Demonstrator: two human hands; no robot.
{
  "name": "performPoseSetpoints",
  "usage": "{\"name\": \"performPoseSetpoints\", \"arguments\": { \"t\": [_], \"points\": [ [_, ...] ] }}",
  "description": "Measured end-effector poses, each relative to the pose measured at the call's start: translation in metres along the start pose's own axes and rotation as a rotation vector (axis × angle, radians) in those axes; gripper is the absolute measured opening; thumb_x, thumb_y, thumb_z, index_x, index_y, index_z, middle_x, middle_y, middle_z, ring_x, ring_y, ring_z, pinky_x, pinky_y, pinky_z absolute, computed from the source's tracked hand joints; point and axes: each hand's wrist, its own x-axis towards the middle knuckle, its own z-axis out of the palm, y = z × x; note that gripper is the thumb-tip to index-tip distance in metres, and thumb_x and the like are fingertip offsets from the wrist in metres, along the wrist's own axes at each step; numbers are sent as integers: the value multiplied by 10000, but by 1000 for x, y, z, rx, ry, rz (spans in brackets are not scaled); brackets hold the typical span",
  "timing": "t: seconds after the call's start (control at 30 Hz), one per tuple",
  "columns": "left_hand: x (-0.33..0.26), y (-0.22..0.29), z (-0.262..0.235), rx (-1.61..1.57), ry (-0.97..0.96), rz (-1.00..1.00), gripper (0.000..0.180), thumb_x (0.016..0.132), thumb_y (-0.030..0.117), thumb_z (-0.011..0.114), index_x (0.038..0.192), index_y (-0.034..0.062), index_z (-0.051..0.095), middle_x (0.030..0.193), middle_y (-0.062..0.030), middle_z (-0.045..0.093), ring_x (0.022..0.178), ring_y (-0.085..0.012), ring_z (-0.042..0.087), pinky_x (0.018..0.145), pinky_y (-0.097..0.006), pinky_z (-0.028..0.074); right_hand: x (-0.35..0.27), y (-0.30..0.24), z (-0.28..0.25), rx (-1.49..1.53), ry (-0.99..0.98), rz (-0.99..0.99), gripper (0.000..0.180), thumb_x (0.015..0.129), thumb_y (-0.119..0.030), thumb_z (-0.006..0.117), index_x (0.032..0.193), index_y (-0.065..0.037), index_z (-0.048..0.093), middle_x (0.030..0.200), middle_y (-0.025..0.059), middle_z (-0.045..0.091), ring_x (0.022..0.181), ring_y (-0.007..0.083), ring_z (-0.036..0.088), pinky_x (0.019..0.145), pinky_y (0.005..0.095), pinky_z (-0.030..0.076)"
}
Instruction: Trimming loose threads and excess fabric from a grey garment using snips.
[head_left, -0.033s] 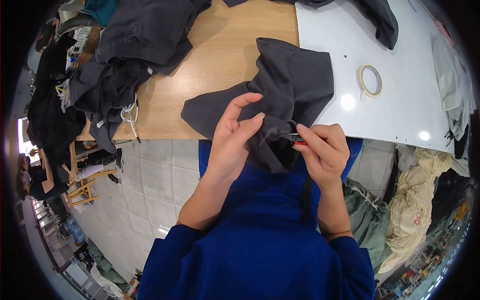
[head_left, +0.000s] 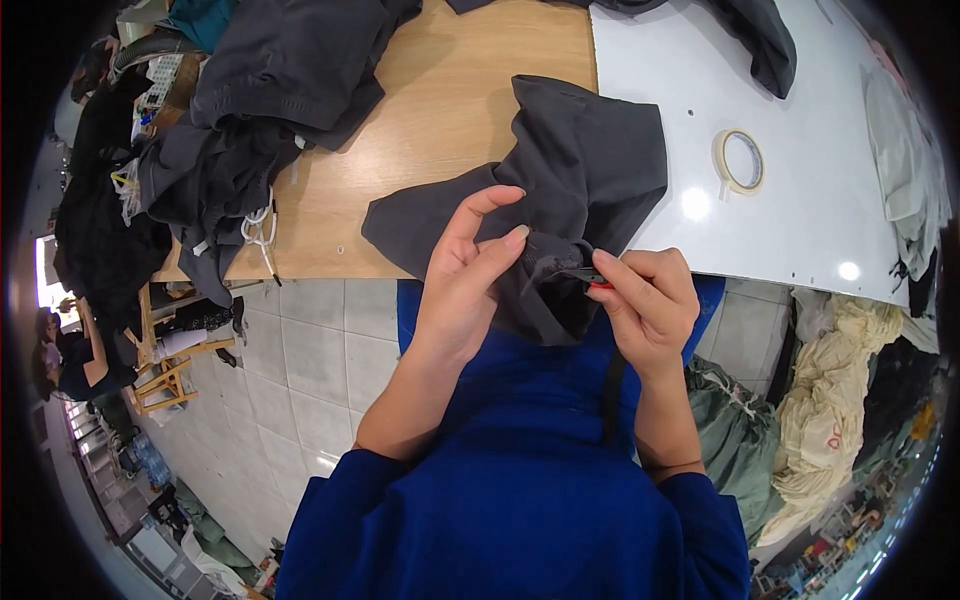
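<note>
A dark grey garment (head_left: 590, 150) lies over the table edge, its near part gathered and hanging down in front of me. My left hand (head_left: 465, 270) has its thumb on the gathered part. The index finger is raised and curved away from the cloth, and the other fingers are mostly hidden. Between the thumb and fingers of my right hand (head_left: 650, 300) is a small pair of thread snips (head_left: 598, 285) with some red on it. Its dark tips point left into the gathered cloth, close to a seam; whether they touch a thread is too small to tell.
More dark grey garments (head_left: 290, 70) are heaped at the far left, with a white cord (head_left: 260, 235) beside them. A roll of masking tape (head_left: 740, 162) lies on the white tabletop (head_left: 690, 200). Cloth sacks (head_left: 825, 400) stand at the right. A person (head_left: 80, 350) is at far left.
The blades of the snips look darker and closer together than before. Both hands and the garment stay in place.
</note>
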Motion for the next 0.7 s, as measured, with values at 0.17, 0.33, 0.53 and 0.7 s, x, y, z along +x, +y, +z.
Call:
{"name": "performPoseSetpoints", "arguments": {
  "t": [0.17,0.33,0.53,0.7],
  "points": [
    [-2,4,6,-30,53,-17,361,911,27,518,1259,49,426,899,-78,665,863,-95,618,797,-212,447,-1,2,-3,-40,33,-26,401,583,-154,777,978,-120,718,747,8,563,623,151,455,544,259,359],
    [-2,2,2,3,39,14,369,908,33,519,1263,48,418,944,-108,651,901,-125,626,824,-236,470,-2,-2,-7,-69,17,-14,421,574,-151,786,989,-127,716,735,1,545,626,151,451,537,254,359],
    [-5,0,1,60,0,62,379,907,37,521,1270,48,409,964,-126,656,943,-147,633,884,-261,473,-2,-11,-6,-127,29,5,425,568,-132,790,987,-137,718,734,-4,544,627,151,443,533,254,362],
    [-6,-4,-4,158,-21,139,384,903,15,521,1269,38,408,952,-123,664,931,-134,634,933,-266,443,-2,-13,-7,-144,38,-31,426,564,-122,792,983,-139,719,732,-5,551,626,152,447,528,253,363]
  ]
}}
